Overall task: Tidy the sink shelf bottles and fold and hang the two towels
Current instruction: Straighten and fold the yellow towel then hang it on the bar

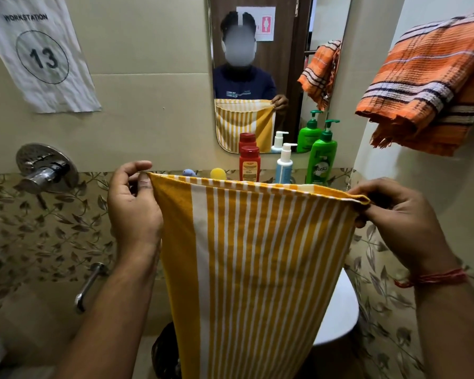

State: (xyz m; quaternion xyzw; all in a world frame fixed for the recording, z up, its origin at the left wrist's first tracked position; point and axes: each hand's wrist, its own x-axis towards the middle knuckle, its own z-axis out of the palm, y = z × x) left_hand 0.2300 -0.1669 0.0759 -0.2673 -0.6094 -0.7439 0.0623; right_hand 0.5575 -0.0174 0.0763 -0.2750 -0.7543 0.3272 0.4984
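- Both my hands pinch the yellow-and-white striped cotton towel (246,258): left hand (133,206) and right hand (394,217) at its top corners.
- Long axis hangs straight down between them.

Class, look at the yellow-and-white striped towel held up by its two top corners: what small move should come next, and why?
Probably bring the left hand across to the right hand, matching corners. The yellow-and-white striped towel hangs spread between both pinching hands, not yet narrow enough, while the orange striped towel already hangs folded.
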